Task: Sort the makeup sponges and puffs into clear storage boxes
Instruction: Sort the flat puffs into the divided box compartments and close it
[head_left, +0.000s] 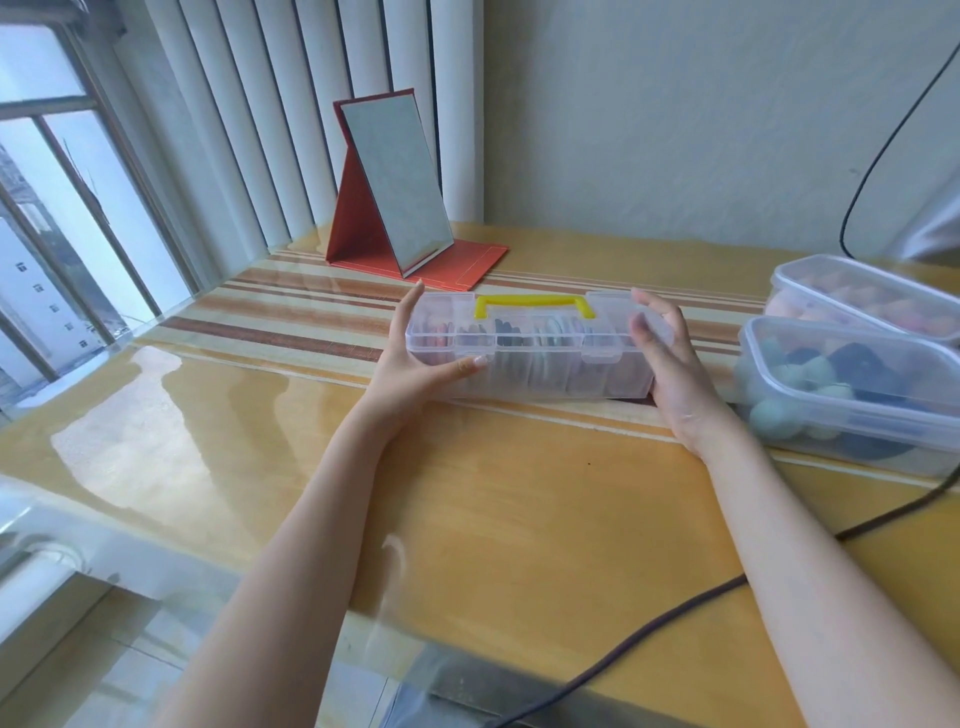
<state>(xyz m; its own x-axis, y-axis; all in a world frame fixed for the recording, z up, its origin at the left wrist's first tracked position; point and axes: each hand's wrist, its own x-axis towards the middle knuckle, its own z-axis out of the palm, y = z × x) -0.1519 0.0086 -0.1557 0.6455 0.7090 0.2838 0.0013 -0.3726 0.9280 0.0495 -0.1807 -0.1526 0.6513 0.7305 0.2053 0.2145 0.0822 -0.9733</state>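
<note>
Nearest to me a dark cable (675, 618) snakes over the front of the bench (519, 509), whose glossy yellow top gives back the window light. My two bare forearms reach out over it to the handled box (530, 348), a clear case with a yellow handle (535, 304) and two front latches that look snapped down. My left hand (415, 358) cups its left end, fingers (413, 301) straight up along the end wall and the thumb laid across the front face. My right hand (670, 364) presses flat on the right end, fingers extended rather than curled. So both hands clamp the box between open palms; neither wraps round it. The box sits on the bench, or only just off it; I cannot tell which.

Through its walls I see flat round puffs (561, 338) standing on edge in rows, grey, dark and reddish. To my right, close to the handled box, a lidded box (852, 395) holds green and dark sponges, and behind it, touching or nearly so, a second lidded box (867, 301) holds pinkish ones. No loose sponges or puffs show on the bench, so I judge the sorting done or nearly so, with only the placing of this last box left.

Further back a striped mat (291, 322) runs across the bench, and a folding mirror (400, 187) in a red stand sits upright on it. Behind are pale vertical blinds (270, 104), a plain wall, and a barred window (62, 208) to my left.
</note>
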